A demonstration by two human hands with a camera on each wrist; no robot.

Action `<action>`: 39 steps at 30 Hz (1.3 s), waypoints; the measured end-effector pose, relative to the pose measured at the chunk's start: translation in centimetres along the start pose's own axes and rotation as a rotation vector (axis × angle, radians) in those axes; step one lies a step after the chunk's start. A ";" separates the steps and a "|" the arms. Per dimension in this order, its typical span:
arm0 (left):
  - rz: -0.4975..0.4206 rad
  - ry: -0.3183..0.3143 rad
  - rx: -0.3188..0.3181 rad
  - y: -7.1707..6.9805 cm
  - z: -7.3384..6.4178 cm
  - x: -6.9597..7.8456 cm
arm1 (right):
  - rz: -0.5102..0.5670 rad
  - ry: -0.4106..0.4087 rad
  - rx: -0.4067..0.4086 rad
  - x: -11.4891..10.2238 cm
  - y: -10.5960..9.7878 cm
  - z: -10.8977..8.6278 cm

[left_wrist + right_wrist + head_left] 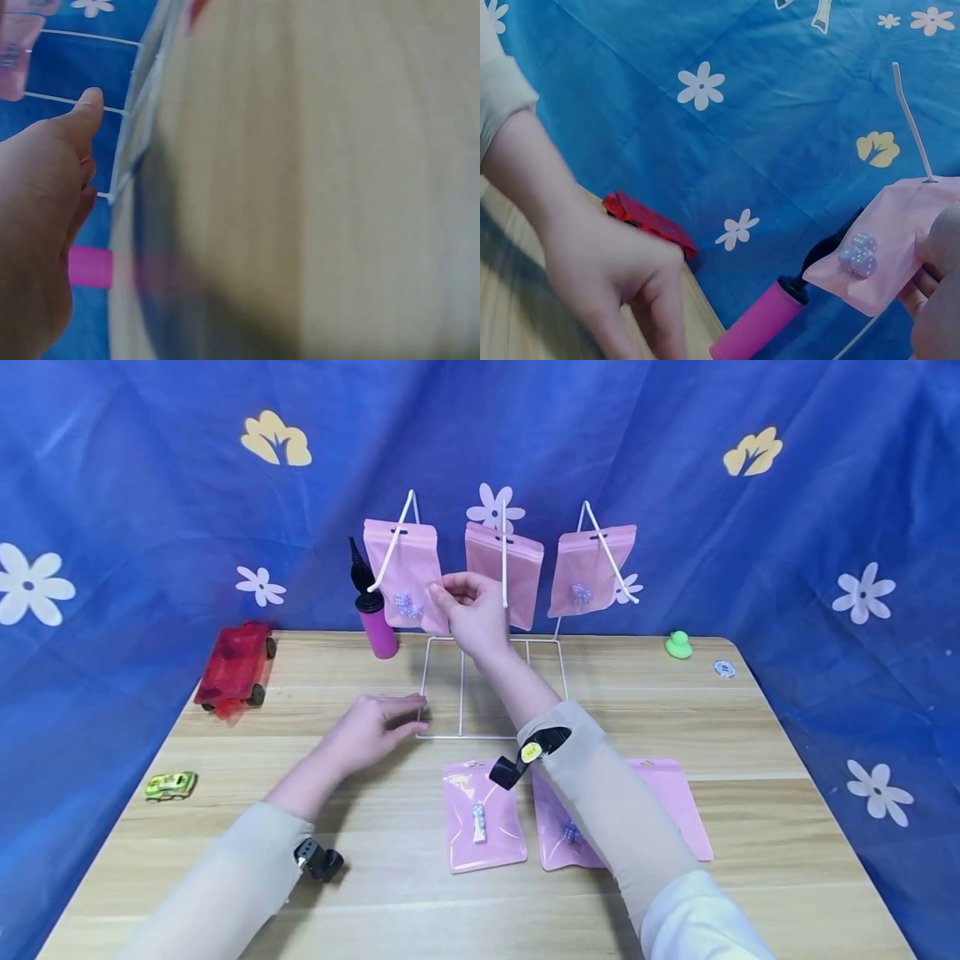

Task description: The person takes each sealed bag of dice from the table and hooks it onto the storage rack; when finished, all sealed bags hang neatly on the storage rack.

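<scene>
My right hand (pixel 480 618) pinches the lower right edge of a pink zip bag (pixel 408 556) between thumb and fingers. That bag hangs by its slot on the left hook of a white wire rack (pixel 472 737), and pale purple dice (pixel 860 255) show inside it. On the middle hook hangs a second pink bag (pixel 483 564), partly covered by my hand. A third bag (pixel 600 560) with dice hangs on the right hook. My left hand (pixel 367 731) is at the left side of the rack's base, fingers loosely extended, fingertips right at the wire.
Pink bags (pixel 465 843) with dice lie on the table in front of the rack, some under my right forearm. A magenta pump (pixel 381 635) stands behind left. A red toy vehicle (pixel 236 668) and green toy car (pixel 171 786) lie left; a green duck (pixel 678 646) and poker chip (pixel 724 669) right.
</scene>
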State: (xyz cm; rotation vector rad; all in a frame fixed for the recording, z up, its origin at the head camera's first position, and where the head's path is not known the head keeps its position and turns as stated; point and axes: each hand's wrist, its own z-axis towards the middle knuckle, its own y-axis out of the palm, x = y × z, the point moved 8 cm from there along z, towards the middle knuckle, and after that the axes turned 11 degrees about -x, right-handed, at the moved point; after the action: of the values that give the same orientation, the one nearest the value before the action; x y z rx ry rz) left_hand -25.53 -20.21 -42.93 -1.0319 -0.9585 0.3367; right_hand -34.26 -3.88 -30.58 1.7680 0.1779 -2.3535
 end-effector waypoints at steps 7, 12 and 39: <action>0.068 -0.035 -0.120 2.4 0.7 -1.1 | -0.029 0.020 0.008 0.6 -0.2 0.5; 0.101 -0.051 -0.162 2.9 0.6 -1.4 | -0.078 0.028 0.002 0.8 -0.4 0.6; 0.034 -0.112 -0.170 3.5 0.5 -2.5 | -0.103 -0.010 -0.234 0.4 -3.2 -4.0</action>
State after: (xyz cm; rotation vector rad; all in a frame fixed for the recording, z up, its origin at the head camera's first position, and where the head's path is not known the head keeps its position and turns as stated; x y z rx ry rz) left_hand -26.75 -19.78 -47.05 -1.1955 -1.0852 0.3487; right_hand -31.31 0.01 -32.17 1.6719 0.5319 -2.2986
